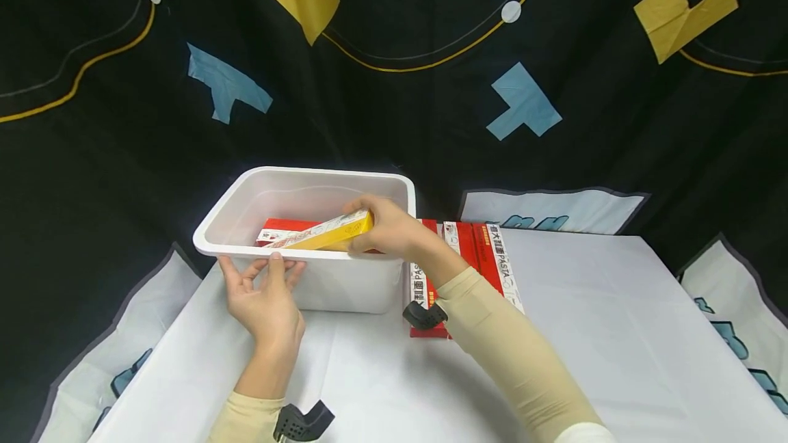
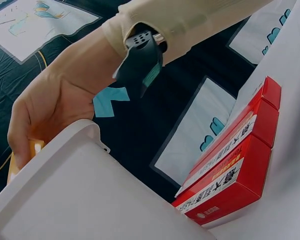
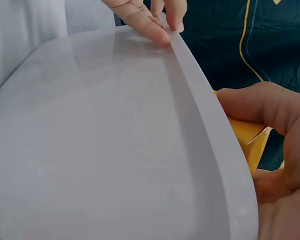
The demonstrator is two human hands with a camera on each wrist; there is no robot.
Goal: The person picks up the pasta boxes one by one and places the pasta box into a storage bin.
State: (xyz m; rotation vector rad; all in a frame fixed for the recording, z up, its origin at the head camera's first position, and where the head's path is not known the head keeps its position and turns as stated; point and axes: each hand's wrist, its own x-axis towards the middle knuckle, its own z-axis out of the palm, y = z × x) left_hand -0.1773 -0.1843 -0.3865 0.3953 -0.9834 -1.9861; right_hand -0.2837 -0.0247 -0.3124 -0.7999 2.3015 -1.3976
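A white plastic bin (image 1: 351, 284) stands on the table, its long side facing me. My left hand (image 1: 265, 303) pinches its front rim near the left corner, thumb at the top edge and fingers under the lip. Inside the bin, my right hand (image 1: 389, 225) grips the right end of a yellow-and-white carton (image 1: 329, 232), thumb on the near side and fingers on the far side. The carton slants, right end higher, its lower left end partly behind the rim. A red carton (image 1: 284, 225) lies behind it in the bin. In the right wrist view the bin wall hides most of the yellow carton (image 3: 247, 131).
Red pasta boxes (image 1: 477, 255) lie side by side on the table (image 1: 585, 320), right against the bin's right side; my right forearm passes over them. A black curtain (image 1: 394, 122) with yellow and blue tape pieces hangs behind the table.
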